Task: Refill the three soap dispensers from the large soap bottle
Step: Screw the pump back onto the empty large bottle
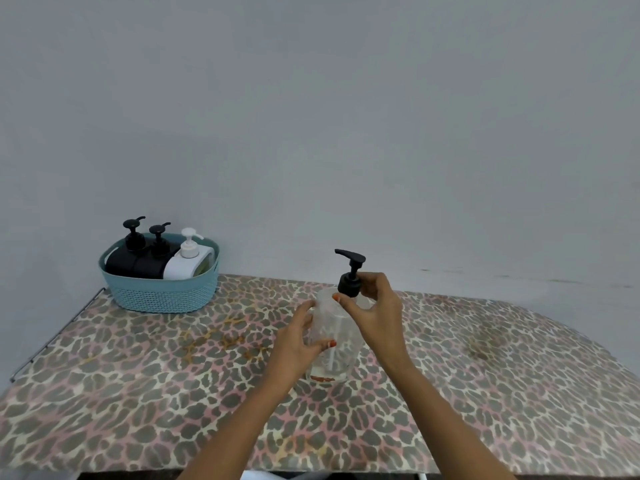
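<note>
Leopard-print cloth-covered table (138, 393) against a plain grey wall (311, 116). Left hand (298, 344) grips the clear plastic bottle (334, 341) — apparently near-empty; right hand (375, 311) pinches its black pump head (350, 277). Teal woven basket (159, 292) — back-left corner.

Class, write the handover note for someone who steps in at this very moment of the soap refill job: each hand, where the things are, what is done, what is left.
Left hand: wrapped round the body of the clear pump bottle, steadying it upright on the leopard-print table.
Right hand: fingers pinching the bottle's black pump collar, apparently to unscrew it.
Other things: two black dispensers and one white dispenser stand in the teal basket at the table's far left, pumps on.
Done: no dispenser opened or filled, as far as can be seen.
Left: take the pump off, open each dispenser, refill all three. The clear bottle looks almost empty.
</note>
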